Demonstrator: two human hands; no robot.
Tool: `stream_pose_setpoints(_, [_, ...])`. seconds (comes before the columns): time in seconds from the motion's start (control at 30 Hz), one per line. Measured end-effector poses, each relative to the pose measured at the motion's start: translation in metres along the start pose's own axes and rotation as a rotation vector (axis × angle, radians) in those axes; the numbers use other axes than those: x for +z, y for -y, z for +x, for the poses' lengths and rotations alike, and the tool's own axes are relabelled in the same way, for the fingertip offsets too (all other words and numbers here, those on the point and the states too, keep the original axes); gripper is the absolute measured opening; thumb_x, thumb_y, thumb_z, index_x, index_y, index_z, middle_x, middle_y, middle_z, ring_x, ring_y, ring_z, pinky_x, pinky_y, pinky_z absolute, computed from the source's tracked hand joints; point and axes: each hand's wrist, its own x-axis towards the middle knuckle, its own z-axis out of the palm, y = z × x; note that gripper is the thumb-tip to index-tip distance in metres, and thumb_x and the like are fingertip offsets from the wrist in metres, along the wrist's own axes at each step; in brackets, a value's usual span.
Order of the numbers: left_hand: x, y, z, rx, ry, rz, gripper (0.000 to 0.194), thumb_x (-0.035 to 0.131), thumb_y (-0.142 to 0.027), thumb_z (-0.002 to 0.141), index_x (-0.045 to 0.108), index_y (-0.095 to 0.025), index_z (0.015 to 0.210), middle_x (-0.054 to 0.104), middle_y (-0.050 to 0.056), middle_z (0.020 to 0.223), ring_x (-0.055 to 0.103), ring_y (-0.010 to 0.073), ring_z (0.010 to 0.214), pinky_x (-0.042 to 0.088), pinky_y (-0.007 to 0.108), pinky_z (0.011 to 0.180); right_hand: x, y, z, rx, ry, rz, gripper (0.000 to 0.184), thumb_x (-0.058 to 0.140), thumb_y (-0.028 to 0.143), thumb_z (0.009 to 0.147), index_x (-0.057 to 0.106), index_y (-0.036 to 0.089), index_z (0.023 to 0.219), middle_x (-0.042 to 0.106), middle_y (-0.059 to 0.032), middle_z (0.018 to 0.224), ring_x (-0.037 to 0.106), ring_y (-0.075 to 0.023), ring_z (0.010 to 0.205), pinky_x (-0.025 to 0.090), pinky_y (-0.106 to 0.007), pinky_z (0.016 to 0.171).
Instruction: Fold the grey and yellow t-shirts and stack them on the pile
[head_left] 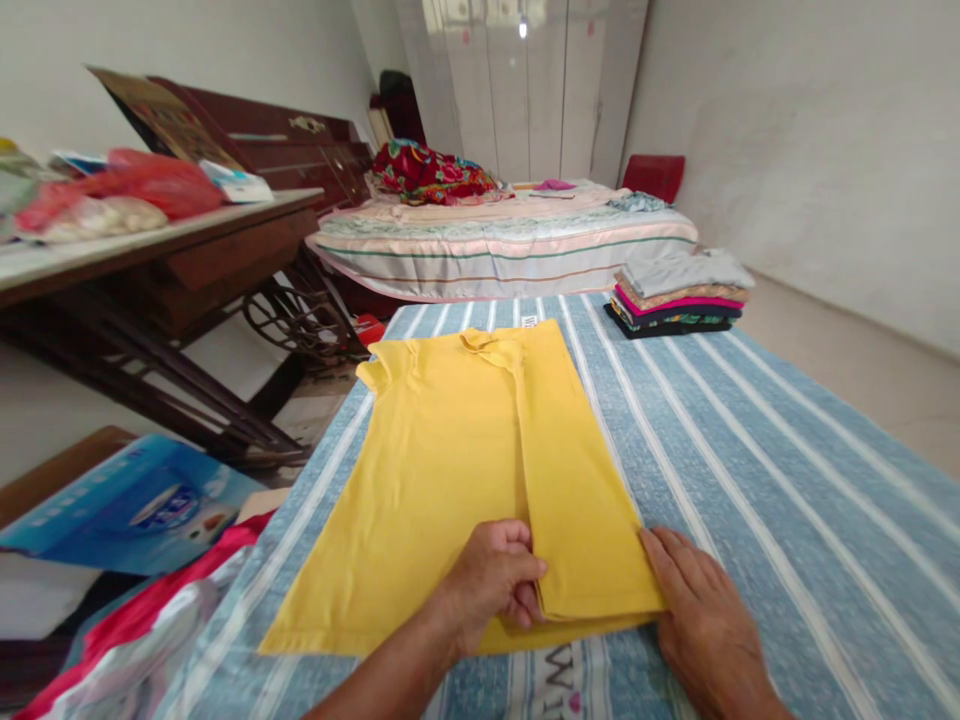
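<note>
A yellow T-shirt (442, 470) lies spread on the blue striped cloth, its collar toward the far end. Its right side is folded inward as a long panel over the body. At the near corner of that panel, my left hand (499, 575) pinches the folded edge between thumb and fingers. My right hand (705, 610) rests with fingers stretched out along the outer fold, its fingertips touching the yellow fabric near the hem. The T-shirt's left sleeve shows at the far left, somewhat wrinkled.
A stack of folded clothes (679, 295) sits at the far right of the striped cloth (780, 480). Beyond is a bed (510, 250) with a red floral blanket (435, 172). A sewing-machine table (247, 215) and a blue box (142, 505) stand on the left.
</note>
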Motion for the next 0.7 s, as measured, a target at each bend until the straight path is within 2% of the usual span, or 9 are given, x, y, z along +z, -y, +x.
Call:
stream_pose_setpoints(0.13, [0.004,0.0,-0.001,-0.019,-0.05,0.149,0.012,0.053,-0.018,0.058,0.051,-0.017,0.07,0.061,-0.001,0.05,0.056,0.0111,0.039,0.037,0.016,0.033,0.006,-0.004,-0.01,-0.037,0.089,-0.064,0.059,0.041,0.003,0.073,0.039,0.014,0.132,0.056,-0.0138,0.121,0.052,-0.0281,0.11,0.043,-0.042,0.091])
stream_pose_setpoints(0.23, [0.005,-0.001,-0.002,-0.008,-0.059,0.21,0.012,0.05,-0.015,0.06,0.05,-0.017,0.071,0.06,-0.002,0.048,0.056,0.0116,0.04,0.037,0.016,0.033,0.008,-0.008,-0.015,-0.015,0.111,-0.081,0.056,0.042,0.005,0.074,0.042,0.014,0.129,0.056,-0.0132,0.123,0.052,-0.0278,0.111,0.041,-0.042,0.093])
stream_pose_setpoints(0.57, [0.005,0.0,-0.001,0.013,-0.038,0.308,0.017,0.048,-0.009,0.062,0.047,-0.017,0.077,0.058,-0.006,0.047,0.057,0.0118,0.039,0.037,0.016,0.033,-0.009,0.003,-0.009,0.001,0.074,-0.085,0.043,0.035,0.006,0.08,0.049,0.011,0.121,0.056,-0.0153,0.123,0.049,-0.0291,0.116,0.04,-0.046,0.094])
stream_pose_setpoints(0.7, [0.004,0.0,-0.001,0.037,-0.072,0.375,0.024,0.047,-0.005,0.064,0.043,-0.018,0.083,0.053,-0.01,0.044,0.055,0.0106,0.035,0.034,0.014,0.031,-0.012,0.004,-0.008,-0.049,0.074,-0.065,0.041,0.037,0.006,0.08,0.053,0.01,0.117,0.056,-0.0166,0.123,0.048,-0.0306,0.118,0.039,-0.048,0.094])
